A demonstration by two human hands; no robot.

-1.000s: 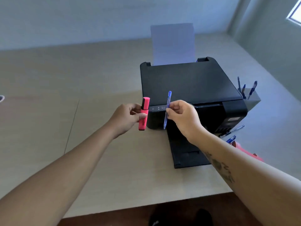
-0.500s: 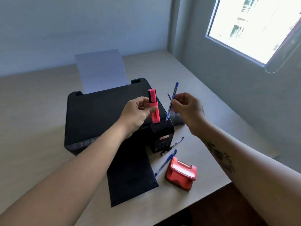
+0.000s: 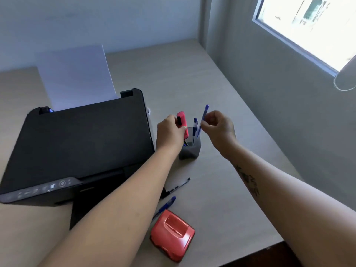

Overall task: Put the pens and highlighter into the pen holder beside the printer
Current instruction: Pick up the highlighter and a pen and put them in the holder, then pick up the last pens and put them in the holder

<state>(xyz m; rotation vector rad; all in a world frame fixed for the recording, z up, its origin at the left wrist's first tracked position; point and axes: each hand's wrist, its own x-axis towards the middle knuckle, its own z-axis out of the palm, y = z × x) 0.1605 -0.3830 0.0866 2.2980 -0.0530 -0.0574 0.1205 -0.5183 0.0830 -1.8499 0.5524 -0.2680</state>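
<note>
A grey pen holder point(image 3: 190, 150) stands on the desk just right of the black printer point(image 3: 81, 139), with a blue pen point(image 3: 195, 126) upright inside it. My left hand point(image 3: 169, 134) grips a pink highlighter point(image 3: 182, 124), tilted with its lower end at the holder's rim. My right hand point(image 3: 218, 128) pinches another blue pen point(image 3: 203, 118) whose lower end dips into the holder. Two more pens lie on the desk nearer me, a black one point(image 3: 178, 185) and a blue one point(image 3: 165, 206).
A red hole punch point(image 3: 172, 235) sits near the desk's front edge. White paper point(image 3: 75, 76) stands in the printer's rear feed. A grey wall with a window point(image 3: 308, 26) borders the desk on the right.
Both hands have moved right and forward from over the printer to the pen holder. The highlighter and the blue pen have come down to the holder's opening. The view has shifted.
</note>
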